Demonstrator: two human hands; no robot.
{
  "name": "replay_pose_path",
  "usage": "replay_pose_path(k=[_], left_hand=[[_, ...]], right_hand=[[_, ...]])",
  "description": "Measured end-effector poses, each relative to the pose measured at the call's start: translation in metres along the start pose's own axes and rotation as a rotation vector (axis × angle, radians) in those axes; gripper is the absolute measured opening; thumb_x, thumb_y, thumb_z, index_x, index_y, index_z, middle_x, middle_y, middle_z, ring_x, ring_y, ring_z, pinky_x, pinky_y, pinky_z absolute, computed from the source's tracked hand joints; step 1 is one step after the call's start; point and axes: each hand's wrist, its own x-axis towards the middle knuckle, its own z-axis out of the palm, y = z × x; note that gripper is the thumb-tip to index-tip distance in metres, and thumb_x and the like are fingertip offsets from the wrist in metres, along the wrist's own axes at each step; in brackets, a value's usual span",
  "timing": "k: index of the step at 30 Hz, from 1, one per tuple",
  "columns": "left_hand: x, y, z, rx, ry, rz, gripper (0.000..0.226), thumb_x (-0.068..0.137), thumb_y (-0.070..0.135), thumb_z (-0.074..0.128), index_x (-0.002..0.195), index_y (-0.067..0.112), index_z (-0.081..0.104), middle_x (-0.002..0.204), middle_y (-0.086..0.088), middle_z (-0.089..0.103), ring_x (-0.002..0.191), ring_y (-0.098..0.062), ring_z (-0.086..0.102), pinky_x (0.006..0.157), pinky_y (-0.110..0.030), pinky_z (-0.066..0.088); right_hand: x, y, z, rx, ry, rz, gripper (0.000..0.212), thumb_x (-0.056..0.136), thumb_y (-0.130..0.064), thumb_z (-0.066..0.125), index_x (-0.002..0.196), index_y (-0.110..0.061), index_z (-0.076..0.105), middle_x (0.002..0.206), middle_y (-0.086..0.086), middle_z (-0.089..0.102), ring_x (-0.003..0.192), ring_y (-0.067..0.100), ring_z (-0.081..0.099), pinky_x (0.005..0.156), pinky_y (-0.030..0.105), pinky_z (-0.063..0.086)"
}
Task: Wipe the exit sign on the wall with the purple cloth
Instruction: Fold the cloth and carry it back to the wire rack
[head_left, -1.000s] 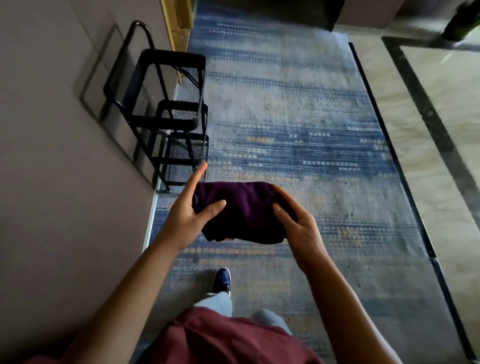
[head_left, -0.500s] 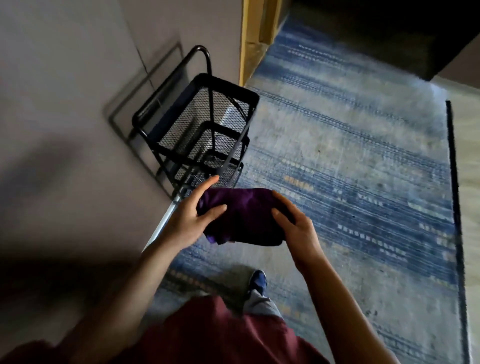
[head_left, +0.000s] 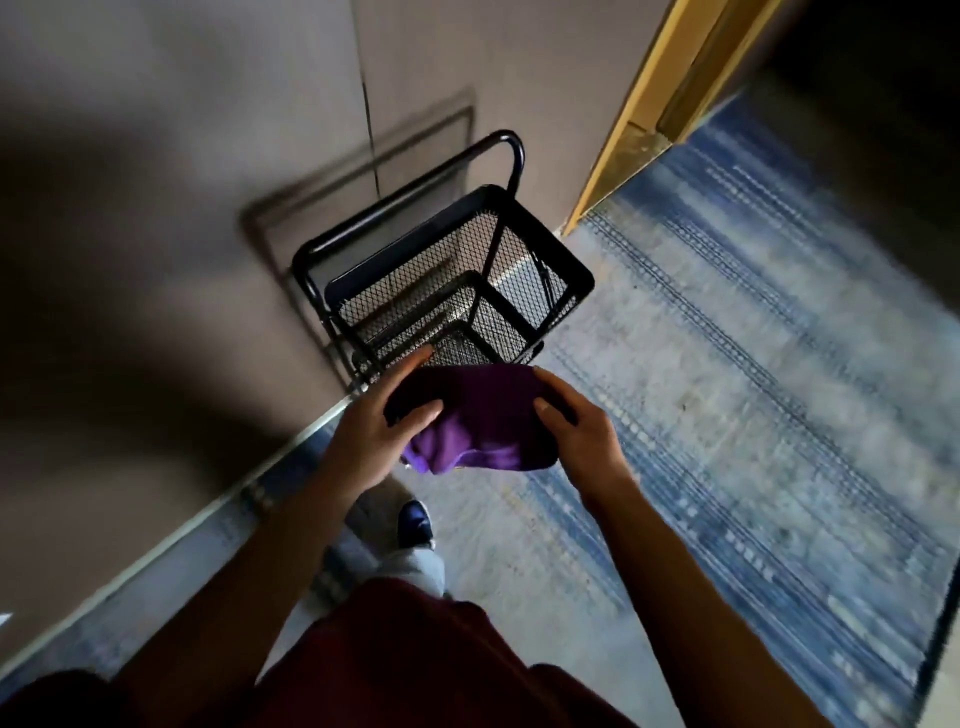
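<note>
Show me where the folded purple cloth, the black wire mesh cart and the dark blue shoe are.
folded purple cloth (head_left: 475, 415), head view, middle of its top face between the hands
black wire mesh cart (head_left: 563, 262), head view, right rim of the top basket
dark blue shoe (head_left: 414, 524), head view, toe

I am seeing no readable text, label, brand, number or sign anywhere in the head view; the frame is blurring, and no lettering is showing on any surface.

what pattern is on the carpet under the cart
Blue and grey horizontal bands with dotted stripe lines on the carpet, seen in the head view beside the black mesh cart.
</note>
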Motion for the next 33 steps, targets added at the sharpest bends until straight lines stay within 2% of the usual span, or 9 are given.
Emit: replay_pose_path(k=[6, 11, 15, 20, 23, 26, 28, 30, 33], left_hand=[[0.078, -0.007, -0.007, 0.016, 0.057, -0.070, 0.054, 0.083, 0.048, 0.072, 0.136, 0.041, 0.061, 0.126, 0.037, 0.064, 0.123, 0.011, 0.058, 0.106, -0.012, 0.043], [0.116, -0.019, 0.000, -0.013, 0.192, -0.187, 0.057, 0.083, 0.038, 0.076, 0.136, 0.022, 0.063, 0.124, 0.015, 0.067, 0.114, 0.019, 0.057, 0.098, -0.003, 0.040], [0.134, -0.036, 0.022, -0.070, 0.312, -0.360, 0.049, 0.091, 0.018, 0.077, 0.137, 0.016, 0.063, 0.127, -0.002, 0.071, 0.120, -0.014, 0.065, 0.107, -0.026, 0.049], [0.152, -0.053, 0.053, -0.125, 0.471, -0.566, 0.049, 0.094, 0.020, 0.074, 0.141, 0.017, 0.061, 0.134, -0.008, 0.067, 0.125, -0.019, 0.061, 0.110, -0.035, 0.047], [0.160, -0.061, 0.069, -0.147, 0.481, -0.615, 0.048, 0.095, 0.023, 0.072, 0.142, 0.021, 0.059, 0.137, -0.008, 0.065, 0.127, -0.023, 0.060, 0.110, -0.042, 0.049], [0.164, -0.067, 0.080, -0.153, 0.532, -0.664, 0.049, 0.095, 0.017, 0.072, 0.143, 0.019, 0.059, 0.137, -0.013, 0.065, 0.126, -0.029, 0.063, 0.107, -0.050, 0.052], [0.165, -0.072, 0.086, -0.135, 0.549, -0.693, 0.049, 0.096, 0.015, 0.071, 0.143, 0.020, 0.058, 0.140, -0.013, 0.063, 0.122, -0.028, 0.065, 0.102, -0.046, 0.056], [0.167, -0.079, 0.090, -0.103, 0.564, -0.710, 0.049, 0.096, 0.015, 0.070, 0.143, 0.024, 0.058, 0.144, -0.011, 0.061, 0.104, -0.016, 0.068, 0.084, -0.023, 0.061], [0.174, -0.087, 0.092, -0.090, 0.557, -0.726, 0.050, 0.097, 0.015, 0.069, 0.144, 0.027, 0.057, 0.142, -0.009, 0.061, 0.079, 0.000, 0.062, 0.063, -0.009, 0.055]], right_hand=[[0.090, -0.025, -0.009, -0.094, -0.084, -0.021, 0.043, 0.097, -0.006, 0.065, 0.125, -0.038, 0.067, 0.119, -0.002, 0.074, 0.103, 0.000, 0.069, 0.092, 0.016, 0.052], [0.165, -0.030, -0.003, -0.174, -0.212, 0.003, 0.046, 0.096, -0.003, 0.065, 0.126, -0.038, 0.066, 0.128, 0.003, 0.071, 0.115, 0.015, 0.067, 0.105, 0.033, 0.052], [0.229, -0.020, 0.006, -0.209, -0.334, 0.095, 0.045, 0.095, 0.002, 0.063, 0.126, -0.031, 0.068, 0.124, 0.006, 0.072, 0.118, 0.024, 0.067, 0.106, 0.040, 0.053], [0.295, -0.011, 0.015, -0.321, -0.561, 0.236, 0.048, 0.094, 0.006, 0.062, 0.133, -0.022, 0.067, 0.127, 0.009, 0.071, 0.117, 0.027, 0.065, 0.086, 0.030, 0.054], [0.324, -0.007, 0.013, -0.376, -0.626, 0.288, 0.047, 0.096, 0.003, 0.060, 0.137, -0.021, 0.065, 0.131, 0.013, 0.069, 0.113, 0.030, 0.068, 0.089, 0.036, 0.056], [0.337, -0.008, 0.012, -0.402, -0.724, 0.349, 0.047, 0.099, -0.001, 0.058, 0.141, -0.022, 0.061, 0.136, 0.016, 0.065, 0.079, 0.022, 0.077, 0.062, 0.030, 0.061], [0.341, -0.008, 0.013, -0.447, -0.756, 0.345, 0.048, 0.100, -0.004, 0.059, 0.144, -0.024, 0.058, 0.141, 0.018, 0.060, 0.085, 0.026, 0.078, 0.051, 0.018, 0.056], [0.345, -0.007, 0.014, -0.469, -0.757, 0.319, 0.048, 0.100, -0.009, 0.062, 0.144, -0.028, 0.058, 0.147, 0.017, 0.056, 0.110, 0.040, 0.069, 0.048, 0.011, 0.050], [0.346, -0.009, 0.017, -0.489, -0.748, 0.293, 0.046, 0.101, -0.016, 0.061, 0.144, -0.031, 0.058, 0.149, 0.011, 0.055, 0.097, 0.010, 0.064, 0.056, 0.013, 0.046]])
